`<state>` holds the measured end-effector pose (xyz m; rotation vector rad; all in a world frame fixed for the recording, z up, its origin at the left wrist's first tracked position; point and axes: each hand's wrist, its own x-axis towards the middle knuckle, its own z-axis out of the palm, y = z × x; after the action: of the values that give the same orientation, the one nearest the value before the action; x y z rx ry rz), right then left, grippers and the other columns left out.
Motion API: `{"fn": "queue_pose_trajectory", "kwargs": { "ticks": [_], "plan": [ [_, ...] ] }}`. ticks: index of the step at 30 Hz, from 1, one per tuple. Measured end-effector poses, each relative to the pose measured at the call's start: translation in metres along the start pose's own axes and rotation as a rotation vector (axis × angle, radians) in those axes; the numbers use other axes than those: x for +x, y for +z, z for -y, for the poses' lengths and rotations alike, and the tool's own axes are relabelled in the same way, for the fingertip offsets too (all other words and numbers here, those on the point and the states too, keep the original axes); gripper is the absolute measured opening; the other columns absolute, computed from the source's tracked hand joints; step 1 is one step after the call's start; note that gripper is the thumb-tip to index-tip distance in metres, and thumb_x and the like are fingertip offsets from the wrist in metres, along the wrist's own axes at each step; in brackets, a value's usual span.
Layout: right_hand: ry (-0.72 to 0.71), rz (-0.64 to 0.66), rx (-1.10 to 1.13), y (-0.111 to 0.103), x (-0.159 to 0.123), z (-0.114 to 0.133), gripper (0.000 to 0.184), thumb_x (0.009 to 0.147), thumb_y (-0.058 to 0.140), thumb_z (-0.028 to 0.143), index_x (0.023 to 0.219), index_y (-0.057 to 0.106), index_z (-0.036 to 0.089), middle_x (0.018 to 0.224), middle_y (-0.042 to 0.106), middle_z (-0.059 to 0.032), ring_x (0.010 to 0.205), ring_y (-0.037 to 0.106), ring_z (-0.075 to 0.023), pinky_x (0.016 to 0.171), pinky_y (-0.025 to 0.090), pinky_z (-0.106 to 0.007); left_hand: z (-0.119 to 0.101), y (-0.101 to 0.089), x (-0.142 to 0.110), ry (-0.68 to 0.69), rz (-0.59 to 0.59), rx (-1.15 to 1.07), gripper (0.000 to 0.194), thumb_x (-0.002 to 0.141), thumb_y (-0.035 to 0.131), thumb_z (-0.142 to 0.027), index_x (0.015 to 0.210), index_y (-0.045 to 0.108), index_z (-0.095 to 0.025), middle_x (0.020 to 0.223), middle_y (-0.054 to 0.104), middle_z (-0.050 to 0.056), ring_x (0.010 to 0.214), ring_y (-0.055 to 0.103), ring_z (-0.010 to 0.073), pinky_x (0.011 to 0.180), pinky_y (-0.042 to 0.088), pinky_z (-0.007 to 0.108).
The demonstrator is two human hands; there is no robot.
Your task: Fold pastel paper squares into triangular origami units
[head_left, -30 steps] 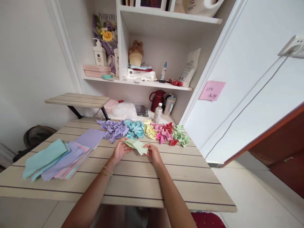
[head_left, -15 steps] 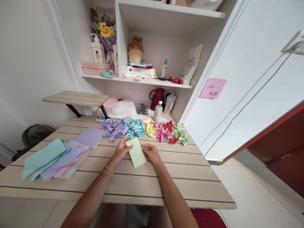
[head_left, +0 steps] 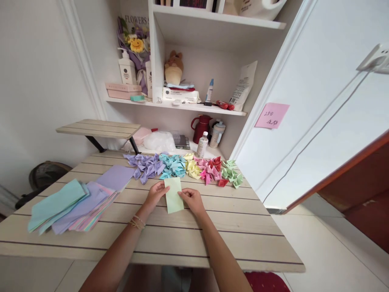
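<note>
A pale green sheet of paper (head_left: 174, 198), a narrow upright rectangle, is held between my two hands above the middle of the table. My left hand (head_left: 156, 194) pinches its upper left edge, thumb in front. On the opposite edge, the thumb and fingers of my right hand (head_left: 192, 199) grip it. Just beyond lie folded paper pieces in groups by colour: purple (head_left: 146, 165), blue (head_left: 172, 165), yellow (head_left: 192, 167), pink and red (head_left: 209, 168), and green (head_left: 232, 175). The fingers behind the sheet are hidden.
Stacked coloured paper (head_left: 75, 207) lies at the left of the slatted table (head_left: 243, 227). A small raised stand (head_left: 99, 127) is at the back left. Behind the folded pieces stand a clear bottle (head_left: 202, 145), a red jug (head_left: 200, 129) and a tumbler (head_left: 216, 134), below a shelf (head_left: 182, 106).
The green paper went from a tilted, partly opened fold to a flat narrow rectangle, then turned more upright. My right hand has closed on its right edge.
</note>
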<state>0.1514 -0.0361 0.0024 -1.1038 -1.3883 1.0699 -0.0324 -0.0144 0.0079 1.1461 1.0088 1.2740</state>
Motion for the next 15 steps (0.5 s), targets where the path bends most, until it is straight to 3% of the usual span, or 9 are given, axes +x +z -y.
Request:
{"fn": "queue_pose_trajectory", "kwargs": {
  "ticks": [3, 6, 11, 15],
  "plan": [
    [0.044, -0.017, 0.089, -0.001, 0.001, 0.003, 0.038, 0.067, 0.065, 0.048, 0.081, 0.069, 0.014, 0.04, 0.053, 0.0034, 0.033, 0.039, -0.0082, 0.037, 0.03, -0.021, 0.002, -0.003, 0.002, 0.047, -0.051, 0.07, 0.032, 0.061, 0.07, -0.041, 0.075, 0.064, -0.013, 0.047, 0.056, -0.003, 0.042, 0.049, 0.0093, 0.042, 0.035, 0.02],
    [0.064, 0.004, 0.242, -0.001, 0.002, 0.004, 0.044, 0.064, 0.067, 0.05, 0.09, 0.068, 0.015, 0.057, 0.066, -0.0038, 0.041, 0.055, -0.0139, 0.042, 0.041, -0.024, 0.004, -0.004, 0.002, 0.04, -0.002, 0.066, 0.031, 0.064, 0.067, -0.042, 0.074, 0.063, -0.013, 0.041, 0.051, -0.005, 0.037, 0.044, 0.0076, 0.04, 0.034, 0.019],
    [-0.001, 0.018, 0.265, -0.001, 0.004, 0.0, 0.038, 0.059, 0.072, 0.046, 0.084, 0.068, 0.017, 0.078, 0.071, -0.0085, 0.072, 0.065, -0.0228, 0.066, 0.051, -0.033, -0.003, 0.001, -0.004, -0.025, 0.109, -0.023, 0.045, 0.063, 0.069, -0.038, 0.1, 0.058, -0.014, 0.07, 0.068, 0.005, 0.058, 0.062, 0.0155, 0.058, 0.049, 0.027],
    [-0.039, -0.019, 0.158, -0.003, 0.004, -0.003, 0.038, 0.059, 0.073, 0.042, 0.087, 0.069, 0.017, 0.08, 0.07, -0.0082, 0.076, 0.065, -0.023, 0.071, 0.051, -0.034, -0.01, 0.002, -0.009, 0.028, 0.136, -0.063, 0.053, 0.06, 0.072, -0.03, 0.109, 0.057, -0.017, 0.094, 0.068, 0.009, 0.078, 0.064, 0.0203, 0.07, 0.05, 0.031]
  ]
}}
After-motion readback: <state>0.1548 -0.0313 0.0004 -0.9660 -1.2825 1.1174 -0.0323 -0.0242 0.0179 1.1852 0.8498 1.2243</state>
